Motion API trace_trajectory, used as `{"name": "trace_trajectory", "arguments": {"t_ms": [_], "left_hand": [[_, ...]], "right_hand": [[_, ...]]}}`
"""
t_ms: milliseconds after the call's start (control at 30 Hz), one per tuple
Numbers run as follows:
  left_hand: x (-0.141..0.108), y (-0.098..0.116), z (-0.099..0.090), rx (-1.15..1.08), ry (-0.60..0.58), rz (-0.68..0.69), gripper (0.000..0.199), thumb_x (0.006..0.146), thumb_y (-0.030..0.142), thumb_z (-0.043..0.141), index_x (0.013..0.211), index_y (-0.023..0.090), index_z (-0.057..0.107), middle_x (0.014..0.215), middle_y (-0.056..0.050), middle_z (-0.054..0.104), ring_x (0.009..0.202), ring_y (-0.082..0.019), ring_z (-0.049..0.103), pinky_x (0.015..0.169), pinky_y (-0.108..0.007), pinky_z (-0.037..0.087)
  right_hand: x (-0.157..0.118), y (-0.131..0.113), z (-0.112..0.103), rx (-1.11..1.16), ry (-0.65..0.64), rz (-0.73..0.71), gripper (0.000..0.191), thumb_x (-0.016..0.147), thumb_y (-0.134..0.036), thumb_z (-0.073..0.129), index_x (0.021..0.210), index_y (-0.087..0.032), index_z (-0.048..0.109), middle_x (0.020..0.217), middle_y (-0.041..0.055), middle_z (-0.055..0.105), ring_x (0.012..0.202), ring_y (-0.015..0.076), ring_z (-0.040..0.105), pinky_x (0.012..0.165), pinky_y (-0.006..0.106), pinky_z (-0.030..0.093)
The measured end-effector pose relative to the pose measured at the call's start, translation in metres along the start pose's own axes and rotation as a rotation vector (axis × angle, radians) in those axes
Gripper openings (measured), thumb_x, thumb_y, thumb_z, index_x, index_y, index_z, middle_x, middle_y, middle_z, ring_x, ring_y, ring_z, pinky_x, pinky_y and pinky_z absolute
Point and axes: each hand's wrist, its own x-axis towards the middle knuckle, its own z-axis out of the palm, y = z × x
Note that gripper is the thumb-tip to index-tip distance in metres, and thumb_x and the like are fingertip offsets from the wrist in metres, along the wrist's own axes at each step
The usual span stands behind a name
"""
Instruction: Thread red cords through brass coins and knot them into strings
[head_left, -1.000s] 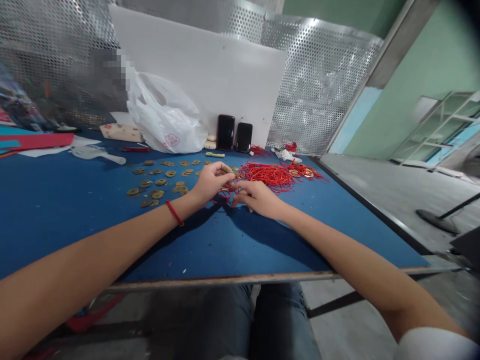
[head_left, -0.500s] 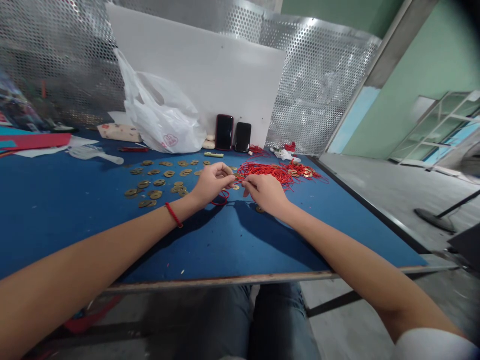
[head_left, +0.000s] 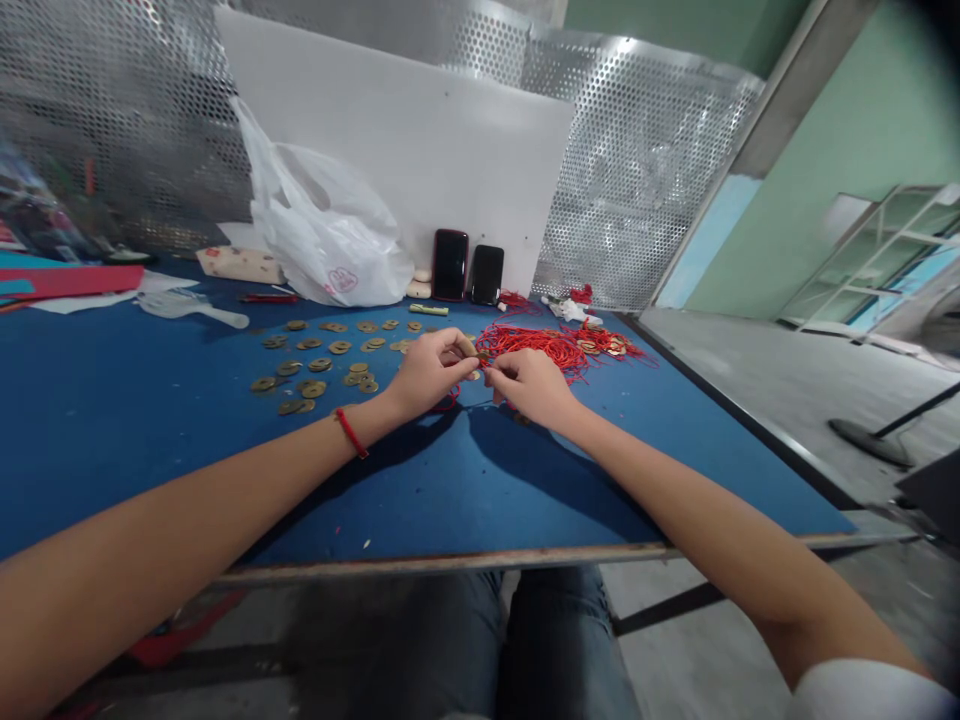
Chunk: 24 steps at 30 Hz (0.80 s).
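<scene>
My left hand (head_left: 435, 368) pinches a brass coin (head_left: 482, 354) at its fingertips, with red cord hanging in a loop (head_left: 450, 398) below the palm. Right against it, my right hand (head_left: 531, 382) has thumb and forefinger closed on the red cord at the coin. The fingers partly hide where cord and coin meet. Behind my right hand spreads a tangled heap of red cords (head_left: 536, 343). Brass coins with holes (head_left: 319, 365) lie in small groups to the left of my left hand. Another coin lies partly hidden under my right hand.
A white plastic bag (head_left: 330, 240) stands at the back beside two dark phones (head_left: 449, 265) leaning on a white board (head_left: 397, 110). A small green item (head_left: 428, 310) lies before them. Corded coins (head_left: 600, 343) lie at the right; a clear scoop (head_left: 191, 308) rests at the left.
My left hand has shifted slightly right, so its fingertips now nearly meet those of my right hand. The coin in it shows more clearly, raised between the fingers.
</scene>
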Motion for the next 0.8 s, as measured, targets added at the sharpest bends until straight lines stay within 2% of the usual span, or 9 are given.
{"name": "trace_trajectory", "arguments": {"t_ms": [200, 300, 467, 533, 600, 700, 733, 800], "left_hand": [[-0.003, 0.002, 0.0, 0.127, -0.053, 0.083, 0.015, 0.073, 0.028, 0.067, 0.076, 0.017, 0.057, 0.071, -0.002, 0.063, 0.067, -0.016, 0.064, 0.063, -0.027, 0.051], [-0.003, 0.003, 0.0, 0.123, -0.061, 0.084, 0.014, 0.074, 0.028, 0.066, 0.077, 0.017, 0.056, 0.072, -0.002, 0.063, 0.067, -0.016, 0.065, 0.064, -0.027, 0.052], [-0.002, 0.001, -0.002, 0.099, -0.058, 0.107, 0.014, 0.076, 0.026, 0.065, 0.077, 0.017, 0.055, 0.072, -0.001, 0.062, 0.067, -0.015, 0.065, 0.064, -0.026, 0.052], [-0.001, 0.001, -0.002, 0.073, -0.055, 0.117, 0.014, 0.076, 0.025, 0.066, 0.077, 0.017, 0.055, 0.072, 0.0, 0.061, 0.067, -0.014, 0.065, 0.064, -0.026, 0.053], [0.0, 0.001, -0.002, 0.038, -0.053, 0.123, 0.015, 0.075, 0.025, 0.067, 0.076, 0.016, 0.055, 0.071, 0.001, 0.061, 0.066, -0.014, 0.065, 0.064, -0.025, 0.053], [0.001, 0.002, -0.001, -0.006, -0.056, 0.112, 0.017, 0.073, 0.026, 0.068, 0.075, 0.016, 0.054, 0.069, 0.001, 0.062, 0.065, -0.014, 0.065, 0.064, -0.026, 0.054], [0.001, 0.003, -0.001, -0.018, -0.061, 0.104, 0.017, 0.073, 0.026, 0.068, 0.075, 0.016, 0.054, 0.069, 0.0, 0.062, 0.065, -0.014, 0.065, 0.064, -0.026, 0.054], [0.001, 0.004, 0.0, -0.033, -0.069, 0.091, 0.017, 0.072, 0.026, 0.069, 0.075, 0.016, 0.055, 0.07, 0.0, 0.063, 0.065, -0.013, 0.065, 0.064, -0.026, 0.054]], "right_hand": [[0.004, 0.009, 0.005, 0.176, -0.061, 0.009, 0.031, 0.086, -0.028, 0.047, 0.066, -0.014, 0.067, 0.06, 0.0012, 0.068, 0.043, 0.0049, 0.049, 0.052, 0.019, 0.034], [0.005, 0.011, 0.007, 0.243, -0.064, 0.004, 0.032, 0.088, -0.033, 0.046, 0.071, -0.014, 0.067, 0.062, 0.003, 0.069, 0.044, 0.006, 0.052, 0.051, 0.019, 0.037], [0.007, 0.015, 0.011, 0.448, -0.164, 0.045, 0.036, 0.089, -0.039, 0.045, 0.069, -0.013, 0.061, 0.064, 0.006, 0.068, 0.051, 0.0093, 0.059, 0.054, 0.021, 0.044], [0.007, 0.016, 0.011, 0.444, -0.104, 0.065, 0.034, 0.087, -0.042, 0.05, 0.07, -0.014, 0.059, 0.064, 0.0048, 0.066, 0.053, 0.0091, 0.057, 0.056, 0.022, 0.043], [0.008, 0.017, 0.011, 0.395, 0.059, 0.055, 0.029, 0.082, -0.042, 0.059, 0.074, -0.015, 0.057, 0.068, 0.0028, 0.064, 0.059, 0.0089, 0.054, 0.059, 0.022, 0.041], [0.01, 0.018, 0.01, 0.332, 0.301, -0.03, 0.028, 0.071, -0.036, 0.072, 0.081, -0.015, 0.057, 0.086, 0.0033, 0.062, 0.078, 0.0109, 0.053, 0.071, 0.024, 0.041], [0.011, 0.018, 0.01, 0.344, 0.314, -0.06, 0.027, 0.069, -0.032, 0.073, 0.083, -0.015, 0.058, 0.091, 0.0038, 0.061, 0.083, 0.0115, 0.052, 0.075, 0.025, 0.041], [0.013, 0.018, 0.009, 0.423, 0.214, -0.085, 0.02, 0.071, -0.028, 0.07, 0.083, -0.015, 0.06, 0.089, 0.0029, 0.061, 0.081, 0.011, 0.052, 0.074, 0.025, 0.041]]}}
